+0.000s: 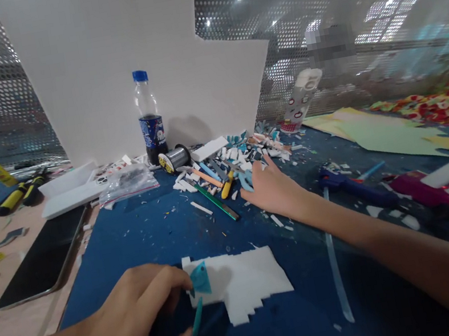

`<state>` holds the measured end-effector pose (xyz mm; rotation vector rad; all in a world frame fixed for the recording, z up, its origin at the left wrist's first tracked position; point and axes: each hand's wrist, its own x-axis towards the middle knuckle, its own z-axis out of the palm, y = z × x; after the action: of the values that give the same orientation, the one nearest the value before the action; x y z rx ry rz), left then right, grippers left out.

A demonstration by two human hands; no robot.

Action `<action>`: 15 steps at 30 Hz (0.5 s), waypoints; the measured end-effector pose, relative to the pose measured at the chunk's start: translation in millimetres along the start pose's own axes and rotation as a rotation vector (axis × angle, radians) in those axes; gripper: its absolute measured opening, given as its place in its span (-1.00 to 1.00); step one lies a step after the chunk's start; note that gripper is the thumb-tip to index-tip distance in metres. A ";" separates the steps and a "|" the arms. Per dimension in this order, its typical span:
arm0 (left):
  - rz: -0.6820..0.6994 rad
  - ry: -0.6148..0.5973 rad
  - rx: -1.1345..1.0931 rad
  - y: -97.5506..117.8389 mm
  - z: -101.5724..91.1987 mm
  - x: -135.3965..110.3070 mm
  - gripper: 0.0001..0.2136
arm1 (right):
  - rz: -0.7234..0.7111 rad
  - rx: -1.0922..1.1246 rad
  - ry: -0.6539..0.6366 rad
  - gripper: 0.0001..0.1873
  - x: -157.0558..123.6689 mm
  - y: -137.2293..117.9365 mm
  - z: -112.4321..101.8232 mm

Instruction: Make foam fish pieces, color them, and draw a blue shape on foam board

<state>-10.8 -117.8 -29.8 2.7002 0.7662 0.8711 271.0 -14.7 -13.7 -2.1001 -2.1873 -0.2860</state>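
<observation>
My left hand (135,328) is near the front edge of the blue mat (154,238), its fingertips pinched on a small teal paper piece (201,279) that lies against a jagged white foam sheet (245,283). A second teal strip (198,318) hangs below the thumb. My right hand (269,186) reaches forward to the pile of tools and scraps (224,165), fingers curled around a light blue tool (246,178) I cannot name. Pens, a green pencil (217,201) and a yellow-handled cutter (227,183) lie just left of that hand.
A cola bottle (150,120) and a wire spool (175,158) stand before a white board (110,60). A phone (44,257) lies left. A plastic bag (127,182), blue and magenta glue guns (385,192), yellow paper (383,134) and a patterned cup (301,99) surround the mat.
</observation>
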 end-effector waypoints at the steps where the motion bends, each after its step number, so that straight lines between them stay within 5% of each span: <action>1: 0.009 0.000 -0.003 -0.1 0.3 0.5 -0.72 | 0.016 -0.010 -0.010 -0.32 0.5 -0.2 -0.6; 5: 0.023 -0.025 -0.021 -0.8 0.6 2.9 -0.72 | 0.090 -0.060 -0.023 -0.14 2.1 -1.8 -3.2; 15: 0.057 -0.029 -0.039 -1.6 0.1 3.4 -0.71 | 0.111 -0.145 -0.002 -0.40 -1.0 -6.6 -8.8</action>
<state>-9.1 -114.6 -28.8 2.7061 0.6618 0.8481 263.9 -17.6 -5.7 -2.2869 -2.1001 -0.4459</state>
